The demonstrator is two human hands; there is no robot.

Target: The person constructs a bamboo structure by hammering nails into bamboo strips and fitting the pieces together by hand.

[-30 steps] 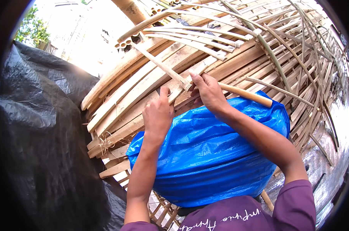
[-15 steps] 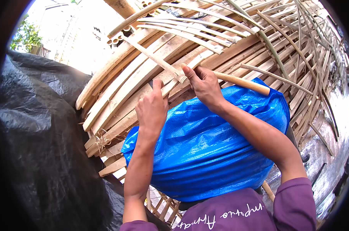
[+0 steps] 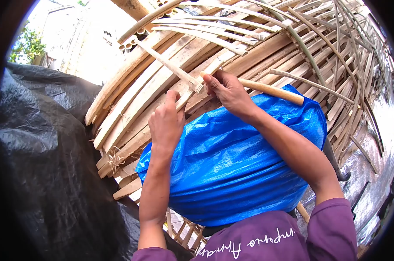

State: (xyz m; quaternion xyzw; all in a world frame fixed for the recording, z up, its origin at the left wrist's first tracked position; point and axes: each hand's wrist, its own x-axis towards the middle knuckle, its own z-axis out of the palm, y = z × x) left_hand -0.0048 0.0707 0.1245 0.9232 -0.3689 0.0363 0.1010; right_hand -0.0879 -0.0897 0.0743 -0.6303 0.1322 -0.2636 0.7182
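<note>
My left hand [image 3: 165,124] is closed around a pale split bamboo strip [image 3: 186,96] that slants up and to the right. My right hand [image 3: 232,93] is closed beside it, its thumb near the strip and its fingers around a tool with a long round wooden handle [image 3: 275,91]. The working end of that tool is mostly hidden by the fingers. The handle reaches right, over a blue plastic sheet [image 3: 236,169] that covers my lap. Just above the hands, another cut strip [image 3: 166,63] lies with its near end by the held strip.
Stacked split bamboo slats [image 3: 136,113] fill the area ahead. Thin loose strips [image 3: 205,37] lie on top, and a tangle of them [image 3: 353,61] spreads at the right. A black tarp [image 3: 45,143] covers the left side. Silvery sheeting [image 3: 366,200] lies at the lower right.
My left hand has shifted slightly left with the bamboo strip. My right hand has moved a little left and up, still closed around the tool's handle.
</note>
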